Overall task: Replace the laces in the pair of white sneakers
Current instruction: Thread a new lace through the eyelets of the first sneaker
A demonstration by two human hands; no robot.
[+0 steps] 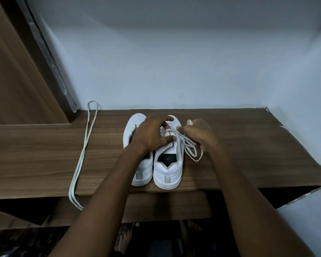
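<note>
Two white sneakers stand side by side on the wooden shelf (248, 145), heels toward me: the left sneaker (143, 173) and the right sneaker (168, 173). My left hand (152, 135) lies over both toes, fingers pressing on the right sneaker's tongue and eyelets. My right hand (198, 134) pinches a white lace (190, 151) that runs from the right sneaker's front eyelets and loops down beside the shoe. A second lace (82, 154), pale and folded double, lies loose on the shelf to the left, its ends hanging over the front edge.
A pale wall stands directly behind the shelf and at its right end. A wooden panel (13, 80) rises at the left. Lower shelves and a dark floor with bare feet (126, 240) show below the front edge.
</note>
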